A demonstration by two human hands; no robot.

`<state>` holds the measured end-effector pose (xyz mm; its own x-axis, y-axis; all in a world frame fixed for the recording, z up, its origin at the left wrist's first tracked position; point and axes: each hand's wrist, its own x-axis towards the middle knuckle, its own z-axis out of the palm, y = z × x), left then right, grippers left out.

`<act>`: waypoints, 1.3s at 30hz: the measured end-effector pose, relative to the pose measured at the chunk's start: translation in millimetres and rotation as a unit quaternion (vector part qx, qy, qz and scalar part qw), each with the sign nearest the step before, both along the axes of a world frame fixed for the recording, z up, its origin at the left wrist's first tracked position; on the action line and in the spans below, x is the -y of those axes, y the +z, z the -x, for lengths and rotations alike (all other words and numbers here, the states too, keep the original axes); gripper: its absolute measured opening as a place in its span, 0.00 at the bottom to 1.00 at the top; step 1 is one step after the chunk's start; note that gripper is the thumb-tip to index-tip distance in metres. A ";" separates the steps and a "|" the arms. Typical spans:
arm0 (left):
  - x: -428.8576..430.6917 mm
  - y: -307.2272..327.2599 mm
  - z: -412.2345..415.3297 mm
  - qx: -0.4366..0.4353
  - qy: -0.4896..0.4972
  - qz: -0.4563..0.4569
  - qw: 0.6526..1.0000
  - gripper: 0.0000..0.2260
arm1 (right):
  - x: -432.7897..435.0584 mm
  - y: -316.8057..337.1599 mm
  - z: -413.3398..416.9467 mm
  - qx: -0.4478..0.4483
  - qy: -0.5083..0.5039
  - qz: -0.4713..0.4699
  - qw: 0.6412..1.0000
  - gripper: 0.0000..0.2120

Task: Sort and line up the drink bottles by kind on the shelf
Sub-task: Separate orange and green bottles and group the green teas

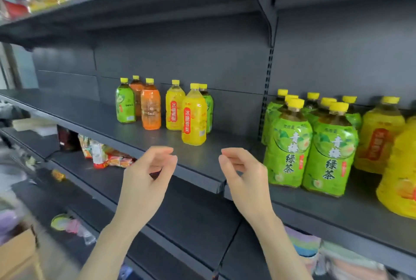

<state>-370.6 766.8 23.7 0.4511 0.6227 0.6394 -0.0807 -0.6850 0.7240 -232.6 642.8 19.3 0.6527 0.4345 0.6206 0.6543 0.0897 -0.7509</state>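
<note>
1. Yellow screw caps top every clear plastic drink bottle on the dark grey metal shelf [157, 142]. A mixed cluster of six stands upright at twelve o'clock from the hands.
2. In that cluster, a small green-wrapped tea bottle [125, 104] holds the ten o'clock end. Two orange-wrapped bottles [150, 108] stand just beside it, and two yellow-wrapped juice bottles [194, 119] stand at one o'clock. A second green-wrapped bottle [209, 108] is tucked behind the front yellow one.
3. Over at three o'clock, tall green-wrapped bottles [288, 149] already stand in rows, with big yellow-wrapped bottles [380, 137] beyond them.
4. The left hand [146, 174] and right hand [243, 174] hover before the shelf's front edge. Their fingers are loosely curled and grip nothing.
5. On handling, my read is that these are full, so weighty for their size, with stiff walls that give only slightly. The glossy wraps look slick. They are tall and narrow, so a nudge could topple a neighbour.
6. The best hold is likely round the mid-body on the label. For the hidden green one, the shoulder just under the cap looks easier to reach.
</note>
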 end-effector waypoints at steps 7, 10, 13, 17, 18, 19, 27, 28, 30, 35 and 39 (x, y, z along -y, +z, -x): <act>-123.6 13.1 -21.1 0.005 0.031 0.001 1.000 0.05 | -132.5 14.1 -30.8 -0.003 0.015 0.009 1.000 0.05; -169.4 10.2 -33.9 0.010 0.027 0.017 0.999 0.05 | -177.2 13.4 -43.9 -0.009 -0.006 0.022 1.000 0.05; -212.5 6.2 -55.9 0.009 0.010 0.025 1.000 0.05 | -216.3 13.6 -56.4 -0.005 -0.029 0.026 0.999 0.06; -269.1 1.7 -92.1 0.009 -0.045 0.021 0.999 0.06 | -262.8 13.0 -73.2 -0.010 -0.094 0.017 0.995 0.07; -284.0 0.0 -101.7 0.011 -0.057 0.015 0.998 0.06 | -274.0 11.8 -78.6 -0.006 -0.128 0.013 0.992 0.09; -298.5 -0.6 -111.4 0.014 -0.067 0.013 0.998 0.06 | -284.8 11.2 -84.5 -0.004 -0.166 0.010 0.986 0.10; -382.4 11.4 -207.6 0.008 -0.135 -0.007 0.991 0.21 | -336.8 9.4 -101.5 0.011 -0.396 -0.032 0.917 0.28; -385.9 15.8 -217.3 0.009 -0.142 -0.003 0.990 0.23 | -339.5 9.4 -104.2 0.000 -0.403 -0.041 0.914 0.30; -390.4 25.1 -235.3 0.011 -0.160 0.000 0.987 0.27 | -342.7 9.2 -112.2 -0.023 -0.409 -0.049 0.911 0.34; -401.5 39.3 -277.3 -0.012 -0.186 0.007 0.982 0.34 | -345.1 9.7 -125.0 -0.159 -0.333 -0.063 0.927 0.45; -410.6 35.1 -298.5 -0.043 -0.172 -0.013 0.984 0.37 | -344.2 4.8 -134.4 -0.187 -0.335 -0.053 0.922 0.39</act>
<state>-72.1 1177.4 58.7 0.6857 0.4083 0.6025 -0.2492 -0.6461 0.7215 -98.2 987.0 24.0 0.9297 -0.1940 0.3130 0.2861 -0.1547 -0.9456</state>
